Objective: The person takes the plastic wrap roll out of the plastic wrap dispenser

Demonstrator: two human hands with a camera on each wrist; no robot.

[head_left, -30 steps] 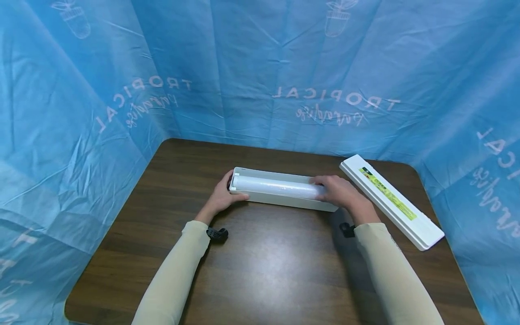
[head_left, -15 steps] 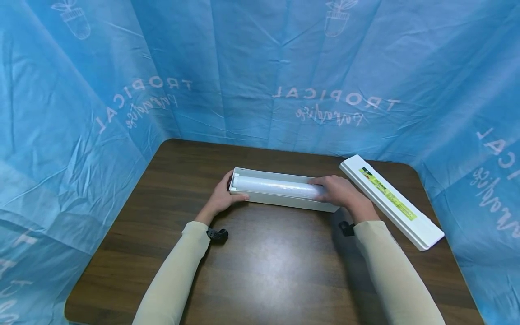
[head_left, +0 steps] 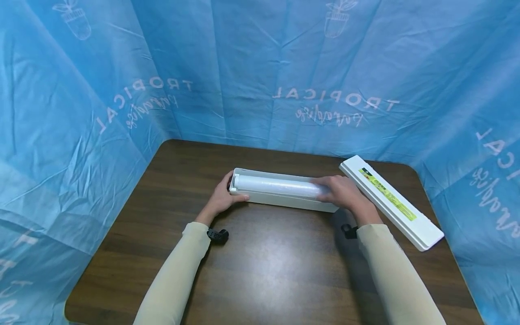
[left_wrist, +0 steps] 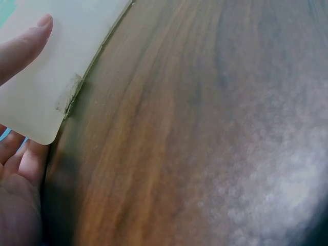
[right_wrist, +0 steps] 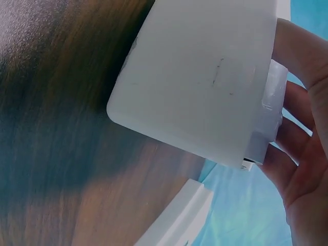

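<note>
A long white plastic box [head_left: 284, 201] lies lidless across the middle of the table. Inside it is a roll of plastic wrap [head_left: 276, 186], shiny and whitish. My left hand [head_left: 221, 195] grips the box's left end, the thumb on the near side wall and the fingers round the end. In the left wrist view the thumb [left_wrist: 25, 46] presses flat on that wall. At the right end my right hand [head_left: 341, 193] holds the roll, thumb on the near side and fingers beyond. The right wrist view shows the roll's end [right_wrist: 269, 110] standing above the box rim.
The box's white lid [head_left: 390, 203], with a yellow-green label, lies slantwise on the right of the dark wooden table [head_left: 260, 266]. Blue printed curtains [head_left: 252, 67] hang behind the table and on both sides.
My right hand has shifted very slightly to the right along the roll's end. The left hand, the box and the lid stay where they were.
</note>
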